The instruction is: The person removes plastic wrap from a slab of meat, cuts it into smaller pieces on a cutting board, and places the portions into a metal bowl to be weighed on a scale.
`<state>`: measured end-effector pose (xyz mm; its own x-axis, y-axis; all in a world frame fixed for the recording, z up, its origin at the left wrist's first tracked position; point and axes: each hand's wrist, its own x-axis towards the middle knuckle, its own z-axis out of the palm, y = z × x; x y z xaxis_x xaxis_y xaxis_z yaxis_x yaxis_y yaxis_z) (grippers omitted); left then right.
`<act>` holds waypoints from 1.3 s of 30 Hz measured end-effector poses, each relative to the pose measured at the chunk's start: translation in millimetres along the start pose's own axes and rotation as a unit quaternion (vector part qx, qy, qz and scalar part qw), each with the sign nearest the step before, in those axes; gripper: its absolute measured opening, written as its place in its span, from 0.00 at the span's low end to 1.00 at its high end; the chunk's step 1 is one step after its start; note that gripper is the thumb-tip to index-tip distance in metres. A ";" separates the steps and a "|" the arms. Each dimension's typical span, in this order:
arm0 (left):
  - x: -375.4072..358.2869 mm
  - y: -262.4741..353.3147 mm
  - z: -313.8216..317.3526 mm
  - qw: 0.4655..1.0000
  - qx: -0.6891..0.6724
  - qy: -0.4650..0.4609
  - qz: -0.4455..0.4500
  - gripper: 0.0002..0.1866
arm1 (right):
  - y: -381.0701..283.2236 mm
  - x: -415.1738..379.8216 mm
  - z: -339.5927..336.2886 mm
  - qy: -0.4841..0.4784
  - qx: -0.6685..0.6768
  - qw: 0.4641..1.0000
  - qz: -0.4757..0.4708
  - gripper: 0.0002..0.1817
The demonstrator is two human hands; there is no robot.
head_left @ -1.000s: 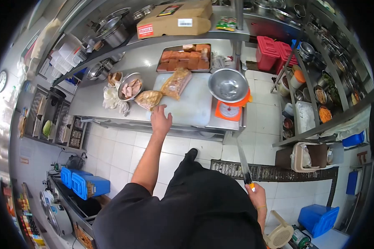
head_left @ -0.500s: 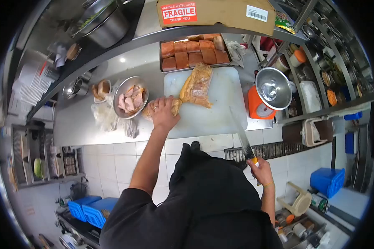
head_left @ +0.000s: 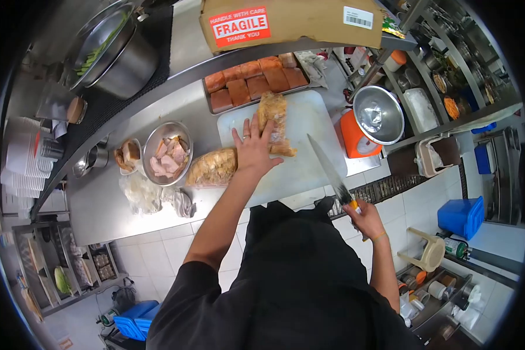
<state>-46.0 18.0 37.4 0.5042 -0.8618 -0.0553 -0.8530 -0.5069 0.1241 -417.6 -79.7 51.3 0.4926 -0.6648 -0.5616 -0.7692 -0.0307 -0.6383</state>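
Observation:
My left hand rests flat, fingers spread, on the white cutting board, touching a plastic-wrapped piece of meat that lies lengthwise on the board. A second wrapped piece lies at the board's left edge, just left of my wrist. My right hand grips the orange handle of a long knife, its blade pointing up over the board's right part, above the surface.
A steel tray of orange-pink meat blocks sits behind the board. A steel bowl of cut meat stands to the left, an orange scale with a steel bowl to the right. A cardboard box marked FRAGILE lies on the shelf above.
My left hand left the wrapped piece at the board's left edge and moved right onto the one on the board. The knife rose toward the board. The view shifted.

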 end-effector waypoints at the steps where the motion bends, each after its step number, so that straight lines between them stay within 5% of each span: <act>1: 8.5 7.0 -3.7 1.000 -0.020 -0.019 -0.010 0.67 | -12.2 0.7 -4.3 -0.009 -0.002 1.000 0.022 0.24; 6: 47.2 31.7 -14.4 0.969 -0.191 -0.050 -0.149 0.74 | -2.2 20.3 -15.9 0.023 -0.045 0.997 -0.050 0.25; 12: 91.0 38.7 6.2 0.945 -0.108 -0.087 -0.297 0.69 | -3.1 39.2 -30.5 -0.022 -0.026 0.998 -0.056 0.26; 18: 68.8 30.6 3.7 0.957 -0.146 -0.138 -0.210 0.63 | 23.7 60.9 -34.8 -0.034 -0.042 0.994 -0.094 0.27; 19: 61.3 27.7 7.1 0.944 -0.239 -0.136 -0.182 0.60 | 31.9 65.3 -32.7 -0.023 -0.047 0.992 -0.114 0.28; 24: 44.2 25.4 15.2 0.773 -0.589 -0.187 -0.143 0.41 | 36.9 65.7 -37.2 -0.054 0.026 0.994 -0.092 0.28; 27: 47.5 19.9 18.8 0.620 -0.688 -0.279 -0.252 0.35 | 26.6 57.8 -42.9 -0.067 0.066 0.993 -0.064 0.27; 31: 57.2 8.9 44.4 0.409 -0.825 -0.322 -0.222 0.30 | 3.8 46.0 -51.0 -0.061 0.039 0.995 -0.064 0.26; 34: 58.6 -11.1 53.7 0.418 -0.818 -0.299 -0.259 0.28 | 4.8 47.3 -38.9 -0.017 -0.037 0.989 -0.141 0.25; 39: 48.0 -65.2 35.0 0.642 -0.657 -0.323 -0.228 0.27 | -16.4 47.1 -27.5 -0.006 -0.153 0.974 -0.167 0.26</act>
<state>29.1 9.2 -8.0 0.1372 -0.6705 -0.7291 0.4279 -0.6238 0.6541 -393.0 -131.0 49.8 0.7396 -0.5712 -0.3561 -0.6494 -0.4664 -0.6006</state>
